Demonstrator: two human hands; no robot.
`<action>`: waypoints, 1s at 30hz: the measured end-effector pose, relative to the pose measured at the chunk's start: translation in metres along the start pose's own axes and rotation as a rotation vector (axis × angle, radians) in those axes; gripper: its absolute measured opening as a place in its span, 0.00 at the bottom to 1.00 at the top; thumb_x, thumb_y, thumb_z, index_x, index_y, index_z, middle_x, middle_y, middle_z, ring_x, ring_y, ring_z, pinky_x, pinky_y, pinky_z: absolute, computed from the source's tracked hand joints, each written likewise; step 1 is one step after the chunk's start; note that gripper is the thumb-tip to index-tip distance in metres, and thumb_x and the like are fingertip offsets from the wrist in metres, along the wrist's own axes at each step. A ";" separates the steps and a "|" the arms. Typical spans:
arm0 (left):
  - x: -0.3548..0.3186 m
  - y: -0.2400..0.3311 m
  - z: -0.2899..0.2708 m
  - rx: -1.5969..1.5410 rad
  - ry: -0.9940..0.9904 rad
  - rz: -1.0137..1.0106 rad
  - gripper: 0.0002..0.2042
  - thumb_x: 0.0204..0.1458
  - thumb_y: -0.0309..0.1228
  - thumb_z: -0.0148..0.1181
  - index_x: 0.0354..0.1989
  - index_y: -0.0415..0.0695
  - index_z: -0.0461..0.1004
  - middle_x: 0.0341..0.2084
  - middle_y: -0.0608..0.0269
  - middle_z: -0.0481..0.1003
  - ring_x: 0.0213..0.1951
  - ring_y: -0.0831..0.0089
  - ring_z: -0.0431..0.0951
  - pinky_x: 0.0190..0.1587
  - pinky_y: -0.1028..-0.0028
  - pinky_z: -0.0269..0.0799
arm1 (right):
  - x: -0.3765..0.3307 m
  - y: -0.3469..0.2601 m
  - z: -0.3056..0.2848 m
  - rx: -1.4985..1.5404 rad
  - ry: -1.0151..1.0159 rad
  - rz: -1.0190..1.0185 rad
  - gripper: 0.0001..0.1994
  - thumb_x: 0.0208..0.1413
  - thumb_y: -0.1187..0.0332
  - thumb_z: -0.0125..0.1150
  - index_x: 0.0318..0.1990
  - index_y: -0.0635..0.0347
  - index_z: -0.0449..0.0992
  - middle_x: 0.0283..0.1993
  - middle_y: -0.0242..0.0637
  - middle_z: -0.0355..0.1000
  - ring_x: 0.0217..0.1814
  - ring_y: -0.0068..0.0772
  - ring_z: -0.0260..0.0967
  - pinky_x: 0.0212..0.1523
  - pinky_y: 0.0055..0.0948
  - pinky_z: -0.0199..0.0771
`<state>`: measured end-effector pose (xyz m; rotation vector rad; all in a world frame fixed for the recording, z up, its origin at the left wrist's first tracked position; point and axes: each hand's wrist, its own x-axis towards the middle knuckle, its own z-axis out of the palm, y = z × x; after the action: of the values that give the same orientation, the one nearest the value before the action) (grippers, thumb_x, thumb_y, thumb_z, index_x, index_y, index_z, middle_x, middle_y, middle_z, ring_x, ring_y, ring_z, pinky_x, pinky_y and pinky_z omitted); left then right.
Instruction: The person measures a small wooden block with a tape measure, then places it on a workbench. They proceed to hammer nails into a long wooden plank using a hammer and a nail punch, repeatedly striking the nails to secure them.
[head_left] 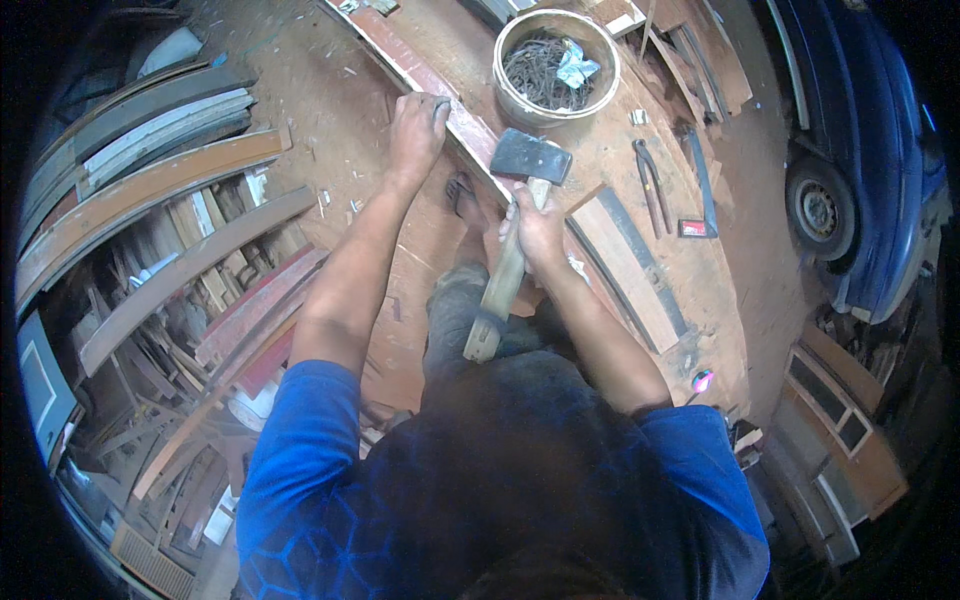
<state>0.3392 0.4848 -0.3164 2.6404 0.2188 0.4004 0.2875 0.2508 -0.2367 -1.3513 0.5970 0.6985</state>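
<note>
My right hand (pixel 538 228) is wrapped round the pale wooden handle of an axe (pixel 530 157), close below its dark grey head. The handle slants back toward my body, and the head lies over the near end of a long plank (pixel 435 85). That plank is reddish with a pale edge and runs away to the upper left. Farther along it, my left hand (pixel 418 137) is closed on the plank's left edge; some of its fingertips are hidden. A bare foot (pixel 466 197) shows below the plank.
A white bucket (pixel 502 92) of nails or metal scraps stands on the wooden work surface. Pincers (pixel 653 188), a dark flat bar (pixel 702 185) and a short board (pixel 620 262) lie to the right. Stacked boards (pixel 150 230) fill the left; a blue vehicle (pixel 870 130) is at far right.
</note>
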 end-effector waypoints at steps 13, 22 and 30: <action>-0.032 0.042 -0.004 -0.111 -0.024 -0.098 0.10 0.56 0.38 0.67 0.41 0.48 0.86 0.37 0.56 0.79 0.46 0.55 0.76 0.53 0.61 0.72 | -0.018 -0.021 -0.028 -0.151 -0.131 -0.179 0.13 0.70 0.60 0.54 0.38 0.61 0.71 0.27 0.31 0.69 0.22 0.24 0.68 0.24 0.26 0.70; -0.051 0.054 -0.005 -0.491 -0.405 -0.511 0.17 0.48 0.45 0.74 0.37 0.45 0.87 0.36 0.54 0.82 0.38 0.60 0.82 0.45 0.66 0.76 | -0.067 -0.093 -0.055 -0.721 -0.189 -0.657 0.22 0.65 0.61 0.60 0.59 0.67 0.72 0.44 0.45 0.79 0.44 0.34 0.78 0.49 0.33 0.76; -0.072 0.050 0.009 -0.650 -0.184 -0.494 0.15 0.53 0.42 0.72 0.40 0.44 0.87 0.36 0.56 0.82 0.38 0.67 0.82 0.44 0.69 0.76 | -0.050 -0.082 -0.075 -0.844 -0.343 -0.254 0.14 0.61 0.68 0.66 0.48 0.68 0.73 0.33 0.37 0.77 0.32 0.23 0.76 0.34 0.28 0.76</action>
<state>0.2781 0.4209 -0.3186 1.8860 0.5586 0.0414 0.3158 0.1644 -0.1555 -1.9719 -0.1891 0.9942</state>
